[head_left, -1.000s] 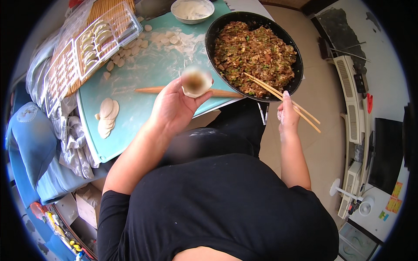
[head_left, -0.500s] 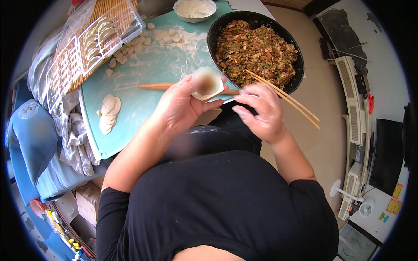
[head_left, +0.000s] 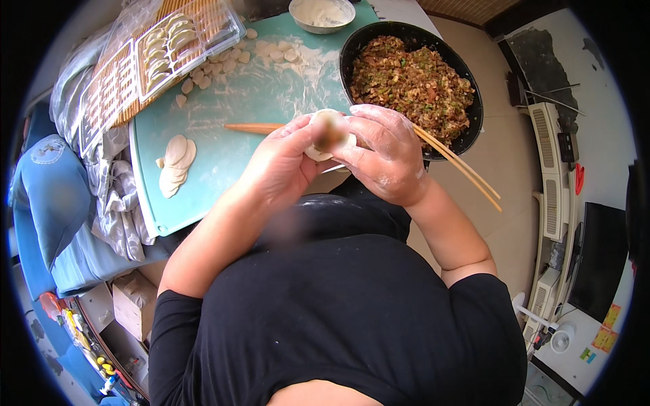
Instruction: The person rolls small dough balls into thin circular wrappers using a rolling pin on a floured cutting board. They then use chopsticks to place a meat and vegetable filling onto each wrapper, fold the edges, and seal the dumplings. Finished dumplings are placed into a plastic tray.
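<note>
The left hand [head_left: 281, 161] cups a round dumpling wrapper [head_left: 318, 153] with filling at its centre, while the right hand [head_left: 387, 154] pinches its right edge. Beyond the right hand sits a black pan [head_left: 468, 64] of minced filling [head_left: 409, 84], with wooden chopsticks [head_left: 466, 170] leaning out of it. A rolling pin [head_left: 247, 127] juts out left of the left hand's fingers; farther left lies a stack of wrappers [head_left: 176, 166]. Folded dumplings [head_left: 156, 57] fill part of a plastic tray [head_left: 230, 46] beyond.

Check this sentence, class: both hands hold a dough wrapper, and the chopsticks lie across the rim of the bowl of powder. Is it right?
Wrong vessel: the chopsticks lie across the rim of the black pan, as the head view shows. The left hand and right hand do hold the dough wrapper.
</note>
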A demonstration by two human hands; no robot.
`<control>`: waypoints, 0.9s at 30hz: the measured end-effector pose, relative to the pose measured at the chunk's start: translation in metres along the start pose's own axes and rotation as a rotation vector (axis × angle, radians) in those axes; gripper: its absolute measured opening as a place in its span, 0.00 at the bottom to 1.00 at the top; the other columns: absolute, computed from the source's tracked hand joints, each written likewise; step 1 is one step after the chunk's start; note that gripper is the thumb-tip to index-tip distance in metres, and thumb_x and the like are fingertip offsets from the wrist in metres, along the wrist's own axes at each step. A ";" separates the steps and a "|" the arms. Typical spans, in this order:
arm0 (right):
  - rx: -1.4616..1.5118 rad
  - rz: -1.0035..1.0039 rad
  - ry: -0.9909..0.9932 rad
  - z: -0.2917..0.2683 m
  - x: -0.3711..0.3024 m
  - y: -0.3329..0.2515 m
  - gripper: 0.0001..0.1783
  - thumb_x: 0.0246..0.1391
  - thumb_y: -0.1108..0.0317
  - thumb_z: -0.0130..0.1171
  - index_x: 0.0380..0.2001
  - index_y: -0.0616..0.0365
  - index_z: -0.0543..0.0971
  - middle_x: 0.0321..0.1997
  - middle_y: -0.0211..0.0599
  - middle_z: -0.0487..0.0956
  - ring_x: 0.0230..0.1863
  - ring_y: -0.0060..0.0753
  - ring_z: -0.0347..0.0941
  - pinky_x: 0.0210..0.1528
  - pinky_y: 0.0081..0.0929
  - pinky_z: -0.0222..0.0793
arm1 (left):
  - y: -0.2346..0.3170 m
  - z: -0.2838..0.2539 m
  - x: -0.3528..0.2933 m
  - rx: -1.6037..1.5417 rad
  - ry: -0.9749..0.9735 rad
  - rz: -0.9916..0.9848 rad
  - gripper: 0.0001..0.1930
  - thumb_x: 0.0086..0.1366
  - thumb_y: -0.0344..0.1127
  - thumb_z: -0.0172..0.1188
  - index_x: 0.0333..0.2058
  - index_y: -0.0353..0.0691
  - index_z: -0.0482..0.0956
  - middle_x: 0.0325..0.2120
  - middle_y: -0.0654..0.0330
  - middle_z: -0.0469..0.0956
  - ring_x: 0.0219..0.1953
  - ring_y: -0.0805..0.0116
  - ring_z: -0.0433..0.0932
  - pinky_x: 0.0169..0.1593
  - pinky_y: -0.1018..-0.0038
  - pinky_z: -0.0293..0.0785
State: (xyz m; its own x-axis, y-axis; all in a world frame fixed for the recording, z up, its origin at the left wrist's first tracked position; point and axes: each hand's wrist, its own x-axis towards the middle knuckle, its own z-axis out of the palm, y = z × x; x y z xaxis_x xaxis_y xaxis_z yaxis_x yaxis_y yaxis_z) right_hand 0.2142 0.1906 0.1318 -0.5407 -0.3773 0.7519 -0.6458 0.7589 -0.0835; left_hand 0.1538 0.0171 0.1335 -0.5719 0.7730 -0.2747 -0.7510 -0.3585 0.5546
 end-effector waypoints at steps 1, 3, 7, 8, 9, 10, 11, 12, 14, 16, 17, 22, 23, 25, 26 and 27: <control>-0.001 -0.005 0.003 0.001 -0.002 0.000 0.06 0.41 0.69 0.57 0.27 0.53 0.78 0.45 0.36 0.75 0.47 0.43 0.70 0.44 0.37 0.70 | 0.000 0.002 0.000 0.017 0.009 0.002 0.15 0.65 0.36 0.51 0.47 0.35 0.70 0.43 0.58 0.73 0.46 0.69 0.73 0.51 0.69 0.71; 0.012 -0.017 0.011 0.001 -0.002 -0.001 0.07 0.39 0.71 0.59 0.27 0.54 0.78 0.43 0.35 0.75 0.45 0.42 0.71 0.43 0.37 0.70 | 0.001 0.005 0.000 0.050 0.028 0.006 0.14 0.64 0.35 0.53 0.47 0.35 0.71 0.42 0.59 0.74 0.44 0.71 0.74 0.50 0.71 0.71; 0.050 -0.013 -0.005 -0.004 0.007 -0.008 0.14 0.31 0.76 0.65 0.28 0.54 0.79 0.37 0.34 0.76 0.40 0.41 0.73 0.41 0.36 0.70 | -0.001 0.010 -0.003 0.242 0.131 0.028 0.14 0.64 0.33 0.52 0.47 0.36 0.72 0.43 0.60 0.74 0.45 0.71 0.73 0.50 0.70 0.70; 0.054 -0.005 -0.016 -0.005 0.008 -0.009 0.14 0.31 0.76 0.65 0.28 0.55 0.79 0.36 0.34 0.76 0.39 0.41 0.73 0.41 0.36 0.70 | -0.002 0.009 -0.003 0.261 0.124 0.037 0.14 0.64 0.34 0.52 0.47 0.36 0.72 0.43 0.60 0.75 0.45 0.71 0.73 0.50 0.70 0.70; 0.064 0.000 0.006 -0.003 0.007 -0.009 0.15 0.31 0.76 0.64 0.29 0.55 0.79 0.36 0.34 0.76 0.38 0.41 0.73 0.40 0.36 0.70 | -0.003 0.007 -0.003 0.280 0.117 0.046 0.14 0.64 0.34 0.52 0.47 0.36 0.73 0.43 0.60 0.75 0.45 0.71 0.73 0.50 0.71 0.70; 0.072 0.005 0.030 -0.001 0.005 -0.008 0.15 0.31 0.77 0.64 0.29 0.55 0.78 0.35 0.34 0.77 0.37 0.41 0.74 0.40 0.36 0.70 | -0.003 0.007 -0.003 0.259 0.099 0.051 0.14 0.64 0.34 0.52 0.47 0.36 0.72 0.43 0.60 0.74 0.45 0.71 0.73 0.50 0.70 0.69; 0.081 0.009 0.054 0.000 0.005 -0.007 0.15 0.31 0.77 0.64 0.30 0.56 0.78 0.35 0.34 0.77 0.36 0.41 0.74 0.40 0.36 0.70 | -0.003 0.007 -0.003 0.238 0.081 0.055 0.14 0.65 0.34 0.52 0.47 0.36 0.72 0.43 0.60 0.74 0.45 0.71 0.73 0.50 0.70 0.69; 0.085 0.015 0.050 0.000 0.006 -0.007 0.15 0.31 0.77 0.64 0.30 0.56 0.78 0.35 0.34 0.77 0.36 0.41 0.74 0.39 0.36 0.70 | -0.003 0.006 -0.003 0.217 0.063 0.060 0.15 0.65 0.35 0.52 0.48 0.35 0.72 0.44 0.60 0.74 0.45 0.71 0.73 0.50 0.70 0.69; 0.093 0.027 0.046 -0.003 0.009 -0.007 0.15 0.32 0.78 0.63 0.29 0.57 0.77 0.34 0.35 0.77 0.35 0.42 0.74 0.39 0.35 0.69 | 0.000 0.008 -0.007 0.123 0.005 0.047 0.16 0.65 0.36 0.51 0.49 0.35 0.70 0.44 0.59 0.74 0.46 0.70 0.73 0.51 0.69 0.69; 0.096 0.049 0.062 -0.002 0.009 -0.004 0.12 0.36 0.75 0.60 0.30 0.56 0.78 0.33 0.35 0.77 0.35 0.42 0.73 0.38 0.36 0.69 | 0.002 0.009 -0.009 0.098 -0.028 0.046 0.18 0.64 0.36 0.52 0.51 0.34 0.69 0.45 0.59 0.73 0.47 0.70 0.72 0.52 0.69 0.68; 0.096 0.060 0.070 -0.002 0.008 -0.003 0.12 0.37 0.74 0.59 0.31 0.56 0.78 0.33 0.36 0.76 0.35 0.42 0.72 0.37 0.36 0.69 | 0.002 0.009 -0.009 0.119 -0.031 0.051 0.19 0.63 0.35 0.54 0.51 0.34 0.68 0.45 0.59 0.73 0.47 0.70 0.72 0.53 0.70 0.68; 0.192 0.134 0.052 -0.007 0.012 -0.003 0.11 0.35 0.76 0.61 0.28 0.56 0.77 0.31 0.36 0.75 0.33 0.42 0.70 0.35 0.36 0.66 | -0.002 0.009 -0.011 0.618 -0.063 0.243 0.23 0.57 0.30 0.61 0.52 0.32 0.67 0.43 0.60 0.74 0.44 0.77 0.71 0.50 0.79 0.68; 0.208 0.161 0.048 -0.007 0.011 -0.003 0.11 0.35 0.76 0.62 0.27 0.56 0.77 0.30 0.36 0.75 0.33 0.42 0.70 0.35 0.35 0.66 | -0.001 0.007 -0.011 0.682 -0.050 0.247 0.24 0.56 0.29 0.62 0.51 0.32 0.67 0.43 0.60 0.73 0.44 0.78 0.71 0.49 0.80 0.68; 0.211 0.182 0.047 -0.009 0.015 -0.006 0.11 0.33 0.77 0.63 0.26 0.56 0.77 0.30 0.35 0.74 0.33 0.42 0.69 0.35 0.34 0.65 | -0.002 0.006 -0.011 0.742 -0.036 0.283 0.23 0.56 0.27 0.62 0.51 0.33 0.68 0.43 0.61 0.74 0.43 0.79 0.70 0.47 0.81 0.68; 0.215 0.190 0.047 -0.010 0.018 -0.008 0.11 0.33 0.77 0.63 0.26 0.56 0.77 0.30 0.34 0.73 0.33 0.41 0.69 0.36 0.33 0.65 | -0.003 0.006 -0.012 0.739 -0.035 0.315 0.23 0.56 0.27 0.61 0.51 0.33 0.68 0.42 0.61 0.74 0.42 0.79 0.70 0.46 0.81 0.69; 0.201 0.203 0.038 -0.011 0.020 -0.010 0.11 0.33 0.77 0.64 0.26 0.56 0.77 0.30 0.34 0.73 0.33 0.41 0.68 0.36 0.33 0.64 | -0.004 0.006 -0.012 0.737 -0.033 0.347 0.22 0.57 0.27 0.61 0.51 0.34 0.69 0.42 0.61 0.74 0.41 0.80 0.70 0.45 0.82 0.69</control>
State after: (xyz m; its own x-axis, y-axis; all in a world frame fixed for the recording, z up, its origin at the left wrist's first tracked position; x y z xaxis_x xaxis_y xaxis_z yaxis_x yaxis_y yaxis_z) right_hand 0.2157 0.1818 0.1551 -0.6518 -0.2054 0.7300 -0.6221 0.6953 -0.3599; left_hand 0.1658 0.0123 0.1388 -0.7137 0.7000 0.0248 -0.1161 -0.1532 0.9813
